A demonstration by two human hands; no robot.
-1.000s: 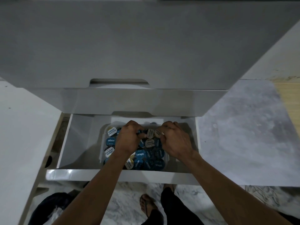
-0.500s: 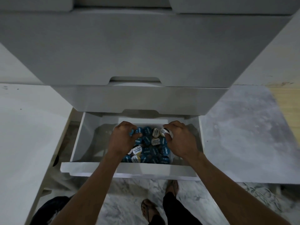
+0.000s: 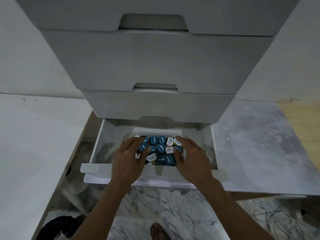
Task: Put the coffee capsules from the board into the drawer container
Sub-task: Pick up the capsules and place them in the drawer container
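Head view showed our left hand (image 3: 129, 161) and right hand (image 3: 192, 160), fingers loosely spread and gripping nothing, resting on the coffee capsules (image 3: 161, 149) heaped in the clear container (image 3: 128, 136) inside the open bottom drawer (image 3: 100, 135).

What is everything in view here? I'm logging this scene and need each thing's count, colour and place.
coffee capsules: a pile, not countable, mostly blue lids, a few white; in the container.
container: one, clear; inside the open drawer.
open drawer: one, white; lowest of the stack.
closed drawers: at least three, white; above it.
cables: a tangle, pale; floor, lower right.
sandalled foot: one; bottom centre.
left hand: fingers spread, on the pile's left side.
right hand: fingers spread, on its right side.
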